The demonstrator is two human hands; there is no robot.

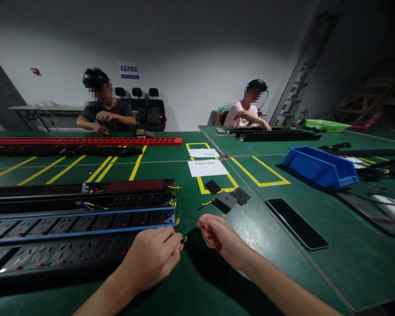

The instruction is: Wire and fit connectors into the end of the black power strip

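My left hand (154, 256) is closed over the right end of the nearest black power strip (64, 259), which has a row of sockets and red dots. A short yellow-green wire (183, 242) sticks out by its fingertips; the thumb is hidden. To the right, my right hand (220, 237) hovers above the table with fingers curled in a pinch. Whatever lies between those fingers, if anything, is too small to make out. Just behind the left hand lies a blue-edged power strip (85, 224), with its own wire at the end.
Small black plates (225, 201) lie beyond my right hand, near paper labels (207, 168). A phone (296, 224) and a blue bin (319, 166) are at the right. Farther back are a red slotted rail (85, 141) and two people (107, 114) seated across the table.
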